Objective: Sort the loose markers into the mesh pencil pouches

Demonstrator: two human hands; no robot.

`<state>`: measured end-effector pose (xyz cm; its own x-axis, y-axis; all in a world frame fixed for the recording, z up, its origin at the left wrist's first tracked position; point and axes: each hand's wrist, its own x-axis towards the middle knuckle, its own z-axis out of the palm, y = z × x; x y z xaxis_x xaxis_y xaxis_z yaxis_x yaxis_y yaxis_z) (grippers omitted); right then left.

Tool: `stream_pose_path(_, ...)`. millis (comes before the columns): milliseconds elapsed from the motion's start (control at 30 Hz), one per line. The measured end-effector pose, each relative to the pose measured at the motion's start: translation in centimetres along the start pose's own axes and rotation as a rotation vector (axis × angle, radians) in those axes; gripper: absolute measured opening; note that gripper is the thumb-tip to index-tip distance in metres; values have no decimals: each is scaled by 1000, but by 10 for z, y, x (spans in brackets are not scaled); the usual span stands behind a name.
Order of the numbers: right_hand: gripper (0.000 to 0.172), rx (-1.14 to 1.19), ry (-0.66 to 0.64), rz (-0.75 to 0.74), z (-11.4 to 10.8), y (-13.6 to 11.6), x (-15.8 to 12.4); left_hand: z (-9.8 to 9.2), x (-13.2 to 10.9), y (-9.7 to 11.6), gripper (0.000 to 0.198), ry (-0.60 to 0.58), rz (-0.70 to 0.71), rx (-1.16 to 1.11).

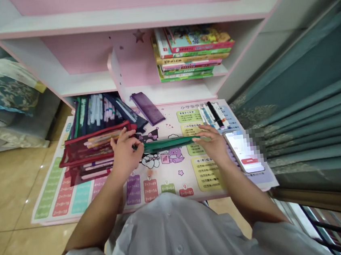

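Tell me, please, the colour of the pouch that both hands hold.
The pouch is green; the head view shows it.

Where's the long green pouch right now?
In the head view, the long green pouch is at centre, below the flat purple pouch, held over the printed desktop between left hand and right hand.

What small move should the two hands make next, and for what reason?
Perhaps ease the green pouch open: it stretches thin between the left hand and right hand, and markers lie just beyond the right. Whether it is already open is unclear.
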<state>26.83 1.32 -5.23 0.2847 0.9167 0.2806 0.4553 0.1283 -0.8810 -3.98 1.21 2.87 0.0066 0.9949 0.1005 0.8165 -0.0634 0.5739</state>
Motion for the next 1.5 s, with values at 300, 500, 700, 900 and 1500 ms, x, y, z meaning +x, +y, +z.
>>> stream_pose_path(300,26,-12,33,30,2,2,3,-11,0,-4,17,86,-22,-19)
stream_pose_path(500,27,-10,32,58,3,0,4,-13,-2,-4,19,64,-46,-28)
stream_pose_path(700,27,6,1,70,4,-1,4,-16,-1,-8,19,74,-59,-42)
stream_pose_path(900,22,141,-82,7,-16,-26,5,-31,-10,-8,18,80,-14,-181)
stream_pose_path(1500,13,266,-307,-175,224,-146,90,-134,47,-139,18,711,-335,-58)
